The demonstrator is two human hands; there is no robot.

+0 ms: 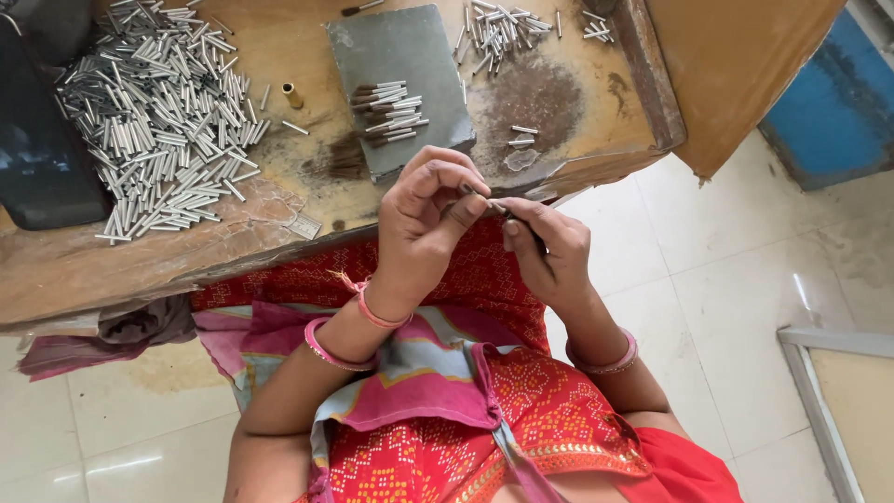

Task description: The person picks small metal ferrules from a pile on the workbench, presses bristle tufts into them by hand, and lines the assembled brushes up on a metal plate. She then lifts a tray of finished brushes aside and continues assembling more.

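Both hands meet just off the near edge of the wooden counter [279, 251], above the lap. The left hand [424, 224] and the right hand [549, 247] pinch between their fingertips a small thin piece [496, 207], too small to tell apart clearly. On the counter lies a big heap of short metal tubes [158, 112] to the left, a grey slab [400, 84] carrying a few brush-tipped tubes [389, 110], and a smaller tube pile [498, 28] farther back.
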